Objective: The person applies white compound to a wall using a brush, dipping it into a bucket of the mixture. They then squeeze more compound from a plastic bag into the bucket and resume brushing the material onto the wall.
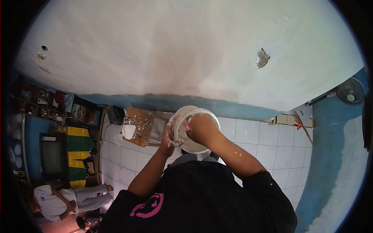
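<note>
A white bucket (214,115), smeared with pale paint or plaster, is in front of my body. My left hand (169,136), its fingers coated in white, grips the bucket's left side at the rim. Reaching down into the mouth of the bucket, my right hand (204,129) is closed around a tool with a red handle (187,127). The working end of that tool is hidden inside the bucket. White specks dot my right forearm.
A wooden chair (144,123) with a white bundle (129,131) and crumbs stands left, by the partly painted wall (186,50). The wall has a chipped hole (262,58). A fan (350,93) hangs right. Lower left, a person (54,202) is near a television (52,155).
</note>
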### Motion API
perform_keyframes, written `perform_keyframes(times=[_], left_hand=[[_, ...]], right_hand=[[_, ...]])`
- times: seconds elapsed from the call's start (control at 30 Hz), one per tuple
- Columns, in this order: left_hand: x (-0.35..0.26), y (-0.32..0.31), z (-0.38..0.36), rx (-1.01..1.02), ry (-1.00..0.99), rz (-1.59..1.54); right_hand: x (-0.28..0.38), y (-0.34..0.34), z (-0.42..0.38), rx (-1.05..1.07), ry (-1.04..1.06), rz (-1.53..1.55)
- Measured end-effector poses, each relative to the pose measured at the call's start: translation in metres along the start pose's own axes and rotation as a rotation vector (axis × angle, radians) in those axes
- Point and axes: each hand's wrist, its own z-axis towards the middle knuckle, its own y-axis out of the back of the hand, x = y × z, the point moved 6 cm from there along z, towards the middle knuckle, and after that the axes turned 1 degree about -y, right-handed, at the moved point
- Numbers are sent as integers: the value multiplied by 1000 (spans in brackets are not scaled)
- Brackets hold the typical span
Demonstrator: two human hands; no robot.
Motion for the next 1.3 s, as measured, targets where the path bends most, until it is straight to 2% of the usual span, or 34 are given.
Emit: perform_keyframes(times=[0.1, 0.27, 0.33, 0.43, 0.5, 0.53, 0.6, 0.67, 0.77, 0.8, 0.93, 1.0, 1.17, 1.27, 1.3], left_hand=[[4, 30, -14, -15, 66, -44], [11, 114, -39, -33, 202, -150], [10, 155, -46, 85, 145, -92], [9, 223, -63, 146, 158, 21], [16, 273, -75, 162, 140, 78], [2, 286, -81, 134, 175, 134], [-8, 312, -92, 204, 252, 27], [-5, 334, -101, 306, 264, 71], [-4, 345, -103, 333, 365, 18], [-1, 349, -100, 370, 237, 57], [26, 353, -108, 319, 454, -65], [24, 351, -108, 441, 307, -54], [29, 342, -106, 326, 671, 40], [49, 341, -93, 374, 359, 119], [49, 329, -89, 326, 356, 1]], right_hand=[[21, -27, -1, -14, 58, -1], [74, -81, 30, -34, 103, -49], [104, -117, 54, -49, 194, -92], [161, -173, 86, 113, 272, -110], [188, -207, 104, 121, 348, -111], [204, -216, 109, 134, 391, -109], [235, -223, 116, 247, 442, -80], [259, -237, 123, 389, 470, -131], [279, -256, 121, 349, 579, -200], [281, -256, 121, 364, 542, -180], [275, -255, 122, 386, 428, -143], [270, -254, 121, 359, 341, -144], [255, -229, 107, 258, 77, -133], [240, -222, 96, 219, -69, -158], [235, -222, 91, 227, -130, -138]])
